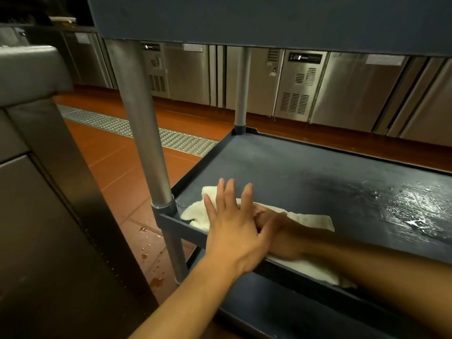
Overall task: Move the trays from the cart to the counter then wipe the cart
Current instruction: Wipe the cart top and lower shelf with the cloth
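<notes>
A dark blue cart fills the view; I look at its middle shelf (305,167), with the upper shelf overhead. A white cloth (198,212) lies in the shelf's near left corner, by the grey post (144,133). My right hand (281,237) lies flat on the cloth and presses it against the shelf. My left hand (232,223) rests on top of the right hand with fingers straight and spread. A wet, soapy patch (413,206) shines at the shelf's right. No trays are in view.
A steel counter unit (36,167) stands close on the left. Red floor tiles carry a few spilled drops (156,281) and a metal drain grate (137,128). Steel refrigerator cabinets (300,86) line the far wall. A lower cart shelf (281,311) sits beneath.
</notes>
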`<act>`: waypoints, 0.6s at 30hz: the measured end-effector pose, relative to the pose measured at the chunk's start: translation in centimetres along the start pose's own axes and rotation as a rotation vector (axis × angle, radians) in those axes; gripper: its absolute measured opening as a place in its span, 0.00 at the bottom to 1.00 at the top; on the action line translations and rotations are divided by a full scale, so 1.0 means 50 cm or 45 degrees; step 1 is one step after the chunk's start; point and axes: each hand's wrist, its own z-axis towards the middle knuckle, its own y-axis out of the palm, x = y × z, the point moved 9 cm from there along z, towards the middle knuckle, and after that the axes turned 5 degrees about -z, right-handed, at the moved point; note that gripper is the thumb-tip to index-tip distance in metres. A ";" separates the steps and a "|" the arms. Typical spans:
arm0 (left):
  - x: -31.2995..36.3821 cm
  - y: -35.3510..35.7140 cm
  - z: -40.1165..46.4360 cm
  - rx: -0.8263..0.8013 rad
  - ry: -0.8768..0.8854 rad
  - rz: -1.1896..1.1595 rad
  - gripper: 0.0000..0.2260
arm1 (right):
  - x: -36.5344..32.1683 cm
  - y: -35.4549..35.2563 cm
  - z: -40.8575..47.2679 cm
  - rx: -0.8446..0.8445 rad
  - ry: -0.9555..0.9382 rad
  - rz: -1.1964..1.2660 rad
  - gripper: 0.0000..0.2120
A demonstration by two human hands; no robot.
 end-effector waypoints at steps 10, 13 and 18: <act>0.017 0.046 0.010 -0.305 -0.050 0.379 0.42 | 0.206 -0.183 -0.017 0.184 0.031 -0.535 0.27; 0.023 0.048 0.016 -0.304 -0.013 0.397 0.42 | 0.249 -0.168 0.042 0.073 0.028 -0.675 0.19; 0.017 0.035 0.027 -0.195 0.051 0.426 0.46 | 0.205 -0.168 0.130 0.124 0.030 -0.529 0.21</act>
